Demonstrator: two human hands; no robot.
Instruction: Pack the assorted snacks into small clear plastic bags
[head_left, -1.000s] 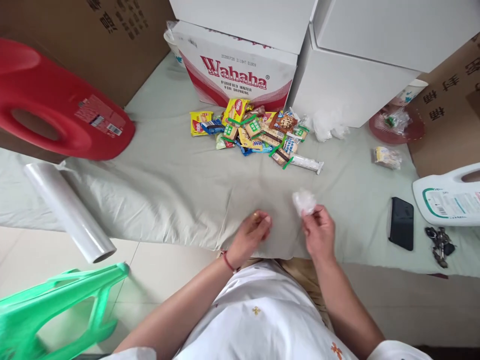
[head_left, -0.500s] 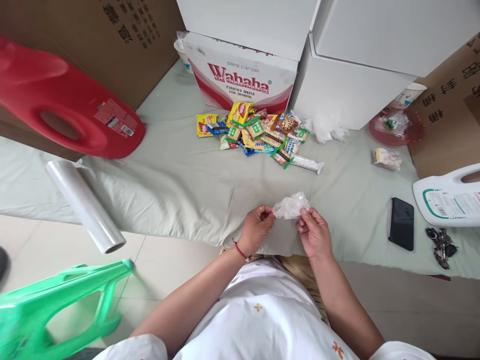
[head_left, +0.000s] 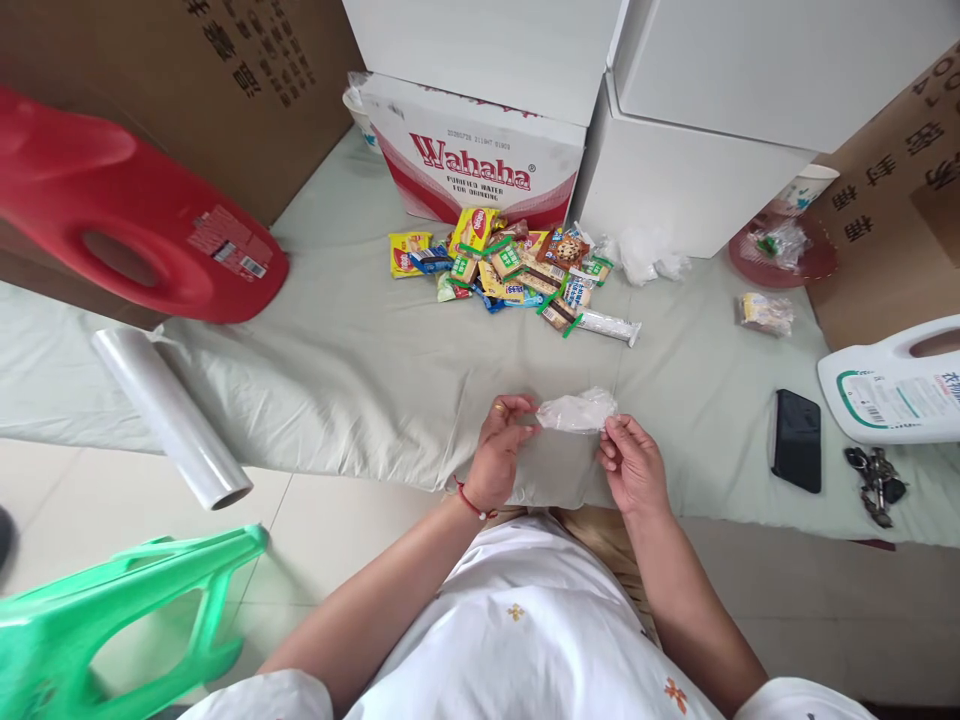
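Observation:
Above the front part of the cloth-covered surface, a crumpled clear plastic bag (head_left: 577, 411) stretches sideways between my hands. My right hand (head_left: 634, 460) pinches its right end between thumb and fingers. At its left end is my left hand (head_left: 501, 450), with thumb and forefinger apart and the fingertips close to the plastic. A red cord bracelet circles that wrist. Farther back lies a heap of wrapped snacks (head_left: 517, 265), with more crumpled clear plastic (head_left: 649, 255) at its right.
A Wahaha carton (head_left: 480, 160) and white boxes (head_left: 675, 170) stand behind the snacks. At left are a red jug (head_left: 165, 220), a plastic film roll (head_left: 172, 420) and a green stool (head_left: 210, 560). A phone (head_left: 797, 440), keys (head_left: 876, 485) and a white bottle (head_left: 892, 390) lie right.
My left thumb and forefinger have parted at the bag's left end, and that hand has shifted slightly left. The bag looks flatter and longer. My right hand keeps its pinch.

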